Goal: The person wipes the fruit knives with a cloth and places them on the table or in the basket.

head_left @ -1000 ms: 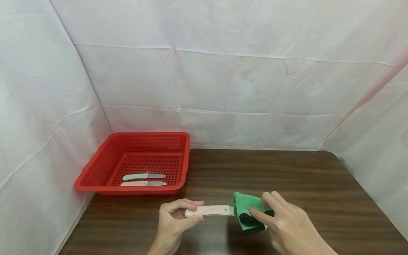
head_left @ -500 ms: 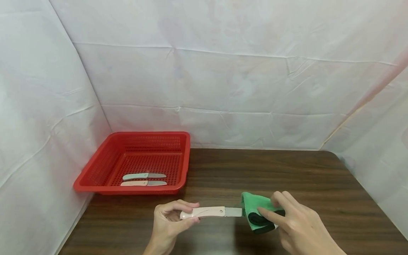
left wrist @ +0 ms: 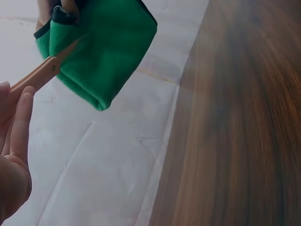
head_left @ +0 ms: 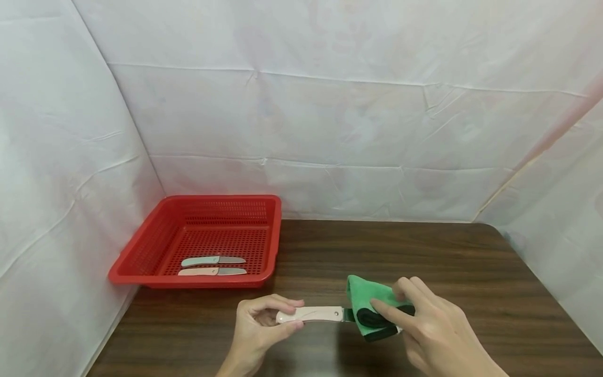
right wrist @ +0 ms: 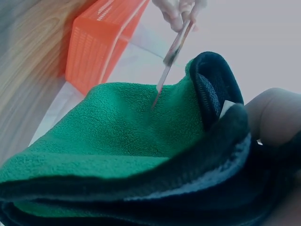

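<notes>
My left hand (head_left: 256,324) pinches the pale pink handle of a folding knife (head_left: 313,314) between thumb and fingers, its blade pointing right. A folded green cloth (head_left: 367,298) with black edging is held in my right hand (head_left: 435,324). In the head view the cloth covers most of the blade, leaving only a short stretch by the handle. The left wrist view shows the knife's blade (left wrist: 70,49) against the green cloth (left wrist: 101,52). From the right wrist, the blade (right wrist: 162,84) reaches into the fold of the cloth (right wrist: 127,122).
A red plastic basket (head_left: 273,251) stands at the left on the dark wooden table (head_left: 377,251). Two open knives lie in it, one with a pale green handle (head_left: 200,261), one with a pinkish handle (head_left: 198,271). White sheeting (head_left: 330,115) hangs behind and at both sides.
The cloth first drew right, baring more blade, then came back left over it. The left hand with the knife shifted a little left, then back right. Basket and its knives stayed put.
</notes>
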The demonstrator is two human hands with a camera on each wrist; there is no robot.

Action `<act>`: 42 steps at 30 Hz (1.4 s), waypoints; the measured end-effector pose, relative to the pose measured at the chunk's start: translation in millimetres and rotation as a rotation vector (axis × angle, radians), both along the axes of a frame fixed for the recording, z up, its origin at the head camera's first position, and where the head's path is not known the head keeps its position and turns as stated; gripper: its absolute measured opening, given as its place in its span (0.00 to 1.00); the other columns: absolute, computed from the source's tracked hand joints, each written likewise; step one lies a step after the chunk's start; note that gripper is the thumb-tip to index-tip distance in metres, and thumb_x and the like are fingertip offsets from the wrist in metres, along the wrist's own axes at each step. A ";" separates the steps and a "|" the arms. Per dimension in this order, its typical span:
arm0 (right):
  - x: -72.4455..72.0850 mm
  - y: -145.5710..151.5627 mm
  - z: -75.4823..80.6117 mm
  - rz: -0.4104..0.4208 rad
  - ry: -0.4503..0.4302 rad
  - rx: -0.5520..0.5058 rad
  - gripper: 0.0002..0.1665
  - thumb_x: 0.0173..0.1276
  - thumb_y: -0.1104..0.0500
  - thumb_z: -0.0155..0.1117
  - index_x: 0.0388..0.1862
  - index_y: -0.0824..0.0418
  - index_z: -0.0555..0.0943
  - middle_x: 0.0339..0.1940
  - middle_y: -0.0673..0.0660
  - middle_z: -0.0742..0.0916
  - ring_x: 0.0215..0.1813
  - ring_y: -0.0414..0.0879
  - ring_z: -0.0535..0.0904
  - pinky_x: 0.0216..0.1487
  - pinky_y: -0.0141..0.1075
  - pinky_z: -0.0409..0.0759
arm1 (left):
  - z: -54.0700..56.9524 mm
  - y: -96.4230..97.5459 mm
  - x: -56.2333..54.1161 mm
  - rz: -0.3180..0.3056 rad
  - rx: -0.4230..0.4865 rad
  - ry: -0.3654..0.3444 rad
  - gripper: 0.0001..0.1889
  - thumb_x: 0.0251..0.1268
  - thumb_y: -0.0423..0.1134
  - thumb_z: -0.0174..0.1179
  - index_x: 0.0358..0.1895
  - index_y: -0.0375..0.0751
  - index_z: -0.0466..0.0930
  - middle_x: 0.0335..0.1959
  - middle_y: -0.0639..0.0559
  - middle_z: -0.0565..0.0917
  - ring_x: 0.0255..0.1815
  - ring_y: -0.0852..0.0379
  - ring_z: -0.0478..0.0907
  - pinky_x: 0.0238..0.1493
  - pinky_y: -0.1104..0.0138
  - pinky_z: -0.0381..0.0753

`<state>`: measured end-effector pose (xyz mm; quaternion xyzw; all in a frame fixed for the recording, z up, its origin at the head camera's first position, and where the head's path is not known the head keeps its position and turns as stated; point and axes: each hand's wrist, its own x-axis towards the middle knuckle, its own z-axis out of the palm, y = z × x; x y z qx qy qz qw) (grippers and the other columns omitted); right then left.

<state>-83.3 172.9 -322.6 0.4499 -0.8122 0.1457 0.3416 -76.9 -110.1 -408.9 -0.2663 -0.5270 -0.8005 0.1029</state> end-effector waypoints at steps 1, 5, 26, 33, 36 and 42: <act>0.0 -2.0 -0.2 0.001 -0.001 0.003 0.32 0.57 0.65 0.28 0.37 0.54 0.85 0.34 0.54 0.75 0.33 0.44 0.68 0.15 0.21 0.58 | 0.1 1.3 -0.3 -0.001 0.000 0.001 0.12 0.45 0.15 0.65 0.35 0.28 0.83 0.38 0.35 0.84 0.38 0.50 0.83 0.31 0.68 0.84; -0.7 -10.1 -3.4 0.021 0.015 0.016 0.33 0.55 0.65 0.27 0.34 0.55 0.85 0.33 0.53 0.74 0.32 0.43 0.66 0.16 0.21 0.59 | 0.9 5.7 -1.0 0.005 0.010 -0.013 0.12 0.45 0.16 0.65 0.35 0.29 0.83 0.38 0.36 0.85 0.38 0.50 0.84 0.31 0.68 0.84; 5.3 8.6 -15.8 -0.052 -0.088 0.053 0.38 0.51 0.63 0.23 0.35 0.53 0.87 0.35 0.49 0.72 0.36 0.39 0.66 0.16 0.17 0.51 | 1.5 -12.1 7.7 -0.096 0.192 -0.020 0.18 0.47 0.09 0.57 0.40 0.30 0.82 0.43 0.36 0.84 0.40 0.46 0.83 0.35 0.54 0.84; 6.3 11.9 -13.6 -0.075 -0.107 0.063 0.38 0.50 0.63 0.24 0.37 0.52 0.86 0.36 0.49 0.73 0.36 0.38 0.65 0.16 0.17 0.51 | -0.7 -14.6 7.5 -0.088 0.138 -0.049 0.17 0.47 0.10 0.58 0.39 0.29 0.82 0.42 0.37 0.84 0.40 0.46 0.83 0.35 0.52 0.84; 6.1 12.5 -10.8 -0.081 -0.094 0.054 0.36 0.52 0.63 0.25 0.37 0.53 0.86 0.36 0.50 0.74 0.35 0.38 0.65 0.15 0.17 0.52 | -0.8 -15.1 7.0 -0.065 0.093 -0.061 0.15 0.47 0.12 0.60 0.38 0.28 0.82 0.41 0.36 0.84 0.40 0.46 0.83 0.36 0.55 0.84; 2.1 9.0 -6.5 -0.039 -0.004 -0.020 0.32 0.60 0.63 0.28 0.38 0.54 0.86 0.35 0.52 0.75 0.32 0.39 0.66 0.16 0.17 0.52 | -0.1 -14.2 4.6 -0.032 0.039 -0.064 0.14 0.46 0.14 0.63 0.37 0.29 0.83 0.40 0.33 0.84 0.39 0.49 0.83 0.35 0.64 0.85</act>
